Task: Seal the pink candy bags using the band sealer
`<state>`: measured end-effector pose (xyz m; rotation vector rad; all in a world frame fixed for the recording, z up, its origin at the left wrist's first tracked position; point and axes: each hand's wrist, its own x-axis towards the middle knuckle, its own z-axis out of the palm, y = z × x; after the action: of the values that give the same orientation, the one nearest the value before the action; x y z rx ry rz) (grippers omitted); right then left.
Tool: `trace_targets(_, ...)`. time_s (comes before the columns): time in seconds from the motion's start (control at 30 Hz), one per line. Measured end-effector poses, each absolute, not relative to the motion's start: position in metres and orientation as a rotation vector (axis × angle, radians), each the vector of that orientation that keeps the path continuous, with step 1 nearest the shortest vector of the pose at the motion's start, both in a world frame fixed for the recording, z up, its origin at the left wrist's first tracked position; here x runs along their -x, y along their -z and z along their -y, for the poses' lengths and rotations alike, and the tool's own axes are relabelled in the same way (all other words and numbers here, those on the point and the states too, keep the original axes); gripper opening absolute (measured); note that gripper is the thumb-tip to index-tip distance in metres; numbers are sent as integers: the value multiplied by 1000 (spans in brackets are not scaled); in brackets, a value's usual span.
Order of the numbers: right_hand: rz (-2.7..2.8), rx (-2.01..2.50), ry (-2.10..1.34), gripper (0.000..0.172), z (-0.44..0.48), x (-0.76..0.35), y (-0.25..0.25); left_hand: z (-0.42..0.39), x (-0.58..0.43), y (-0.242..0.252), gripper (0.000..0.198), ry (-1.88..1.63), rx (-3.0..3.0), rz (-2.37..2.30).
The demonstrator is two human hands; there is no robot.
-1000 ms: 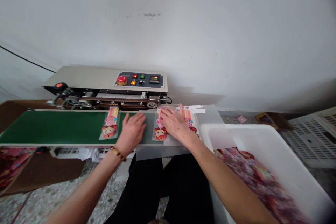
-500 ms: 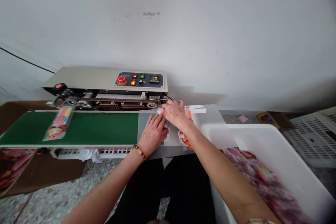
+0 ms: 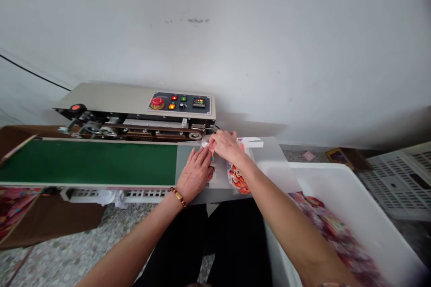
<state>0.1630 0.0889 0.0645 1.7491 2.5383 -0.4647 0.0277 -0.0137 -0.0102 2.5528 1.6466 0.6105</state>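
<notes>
A clear plastic packet (image 3: 212, 160) with a colourful printed card lies on the grey plate at the right end of the green conveyor belt (image 3: 101, 163). My left hand (image 3: 194, 172) holds its left side, fingers nearly straight and thumb mostly hidden. At the packet's upper end, my right hand (image 3: 225, 145) is closed in a pinch on the plastic. A pile of similar packets (image 3: 238, 179) lies under my right wrist, partly covered by it. Just behind my hands stands a sealing machine (image 3: 141, 107) with lit buttons and a red knob.
A white tub (image 3: 323, 168) of packets stands at the right, beside a white slatted crate (image 3: 400, 179). Another packet (image 3: 18, 149) tilts at the belt's far left end. Below it is a cardboard box (image 3: 63, 222) with packets inside. White paper strips (image 3: 251, 142) lie behind the pile.
The packet on the belt has moved left and now tips over the belt's far end. Both my hands stay nearly in place at the packet.
</notes>
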Motion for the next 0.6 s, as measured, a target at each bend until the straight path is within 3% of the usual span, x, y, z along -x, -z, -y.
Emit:
trace_targets(0.27,-2703,-1920,521,46,-84,-189,-41,15,-28,9,56,-538,-2577,-1685)
trace_targets(0.6,-2611,-1798,519,38,-87,-169,-54,16,-26,6,57,-493,-2562,-1644)
